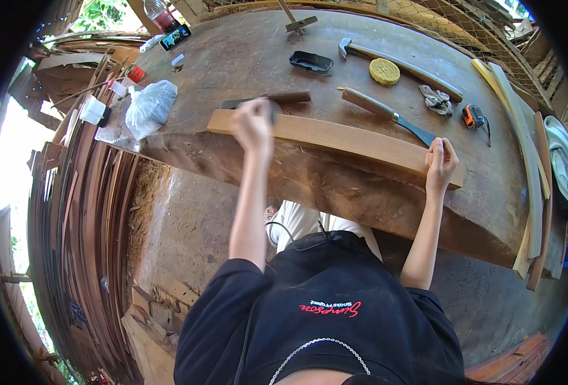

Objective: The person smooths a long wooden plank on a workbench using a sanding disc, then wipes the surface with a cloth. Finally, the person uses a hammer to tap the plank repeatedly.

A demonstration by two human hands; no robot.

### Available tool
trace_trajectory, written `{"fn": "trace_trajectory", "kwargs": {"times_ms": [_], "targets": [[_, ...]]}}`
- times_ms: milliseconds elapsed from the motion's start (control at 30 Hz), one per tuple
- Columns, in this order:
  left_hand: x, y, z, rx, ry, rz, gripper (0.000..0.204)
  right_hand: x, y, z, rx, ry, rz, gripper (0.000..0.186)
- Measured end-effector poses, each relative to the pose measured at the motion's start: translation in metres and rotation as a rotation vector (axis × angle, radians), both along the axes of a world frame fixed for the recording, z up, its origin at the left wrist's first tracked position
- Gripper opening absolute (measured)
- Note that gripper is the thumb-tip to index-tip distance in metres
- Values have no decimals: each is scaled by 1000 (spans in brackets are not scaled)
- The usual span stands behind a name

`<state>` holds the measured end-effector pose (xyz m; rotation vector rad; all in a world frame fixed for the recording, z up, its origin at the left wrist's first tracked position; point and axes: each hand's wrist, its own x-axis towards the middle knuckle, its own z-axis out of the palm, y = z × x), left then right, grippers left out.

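Observation:
A long, light-brown wooden board (342, 141) lies along the near edge of the workbench (226, 58). Over its left end is my left hand (254, 125), closed and somewhat smeared by motion. A small dark object (272, 114) shows at its fingers; its kind cannot be made out. My right hand (441, 163) is closed on the board near its right end. Just behind that hand lies a wooden-handled chisel (370, 104), its blade tip close to my knuckles. Another wooden-handled tool (290, 97) lies behind the board, partly hidden by my left hand.
Farther back lie a hammer (399, 64), a round yellow block (384, 71), a black tray (311, 61), a crumpled rag (437, 101) and an orange tape measure (472, 116). A plastic bag (150, 109) sits at the left corner. Stacked wood strips (78, 244) stand left of the bench.

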<state>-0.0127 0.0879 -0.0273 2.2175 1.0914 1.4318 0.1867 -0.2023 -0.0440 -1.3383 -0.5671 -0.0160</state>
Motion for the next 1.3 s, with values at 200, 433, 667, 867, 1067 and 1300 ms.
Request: {"fn": "trace_trajectory", "kwargs": {"times_ms": [200,433,667,867,1067,1300], "targets": [[105,-182,-10,-145,14,-667,10,8,1,-1,-128,-72,-32,33],[25,-50,11,-235,-64,-412,20,4,-3,1,-75,-28,-25,33],[-18,31,-2,36,72,134,17,2,2,-6,-56,-43,-50,33],[95,-146,-9,-143,-7,-593,13,5,1,-3,-131,-107,-54,31],[44,-87,6,-260,-82,-538,10,7,-8,-6,-102,-86,-94,31],[-28,45,2,23,54,205,15,-2,-3,-4,-15,3,-38,32]]}}
